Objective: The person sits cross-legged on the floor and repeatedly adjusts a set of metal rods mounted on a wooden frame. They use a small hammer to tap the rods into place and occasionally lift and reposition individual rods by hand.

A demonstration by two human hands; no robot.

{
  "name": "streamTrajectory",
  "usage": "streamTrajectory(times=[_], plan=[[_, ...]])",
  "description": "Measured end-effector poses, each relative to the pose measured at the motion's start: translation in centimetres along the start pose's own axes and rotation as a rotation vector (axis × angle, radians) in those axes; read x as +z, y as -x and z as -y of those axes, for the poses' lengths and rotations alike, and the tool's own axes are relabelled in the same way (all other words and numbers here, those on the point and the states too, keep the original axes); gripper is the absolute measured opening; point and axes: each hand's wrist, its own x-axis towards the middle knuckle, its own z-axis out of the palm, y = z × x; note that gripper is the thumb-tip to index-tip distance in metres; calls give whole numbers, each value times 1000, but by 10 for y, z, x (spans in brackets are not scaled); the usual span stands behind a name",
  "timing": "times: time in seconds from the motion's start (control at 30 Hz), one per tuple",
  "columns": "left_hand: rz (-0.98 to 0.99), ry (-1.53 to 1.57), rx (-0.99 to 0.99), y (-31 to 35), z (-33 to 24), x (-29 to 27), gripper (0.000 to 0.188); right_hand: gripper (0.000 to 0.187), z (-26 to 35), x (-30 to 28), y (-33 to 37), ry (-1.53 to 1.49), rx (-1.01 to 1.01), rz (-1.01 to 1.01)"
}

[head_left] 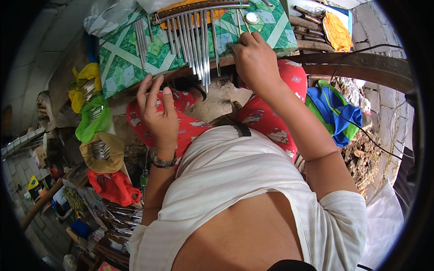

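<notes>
A wind chime lies on the green patterned tabletop (131,67): a dark curved wooden bar (199,10) with a row of silver metal tubes (192,40) of stepped lengths. The longer tubes reach past the near table edge. My left hand (158,106) is raised just before that edge, fingers apart and holding nothing. At the right end of the row my right hand (255,56) rests at the table, its fingers curled together; what they pinch, if anything, is hidden. Thin pale sticks (238,22) run down to its fingers. A small round white container (252,18) sits just beyond.
Loose tubes (141,43) lie on the table's left, beside a clear plastic bag (108,18). Yellow, green, tan and red cloth bags (101,153), several holding metal tubes, line my left. To the right are a blue-green bag (332,113), a wooden beam (357,70) and a black cable (361,131).
</notes>
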Motion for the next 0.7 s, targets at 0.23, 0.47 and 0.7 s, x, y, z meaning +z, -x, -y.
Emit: streamTrajectory(times=[0.23,0.47,0.7], plan=[[-9,19,11,2,3,1,28,8,2,1,0,-51,43,-35],[1,25,-8,2,3,1,27,10,18,-18,11,-360,326,83],[10,32,-11,3,5,2,28,13,35,1,49,-508,360,188]])
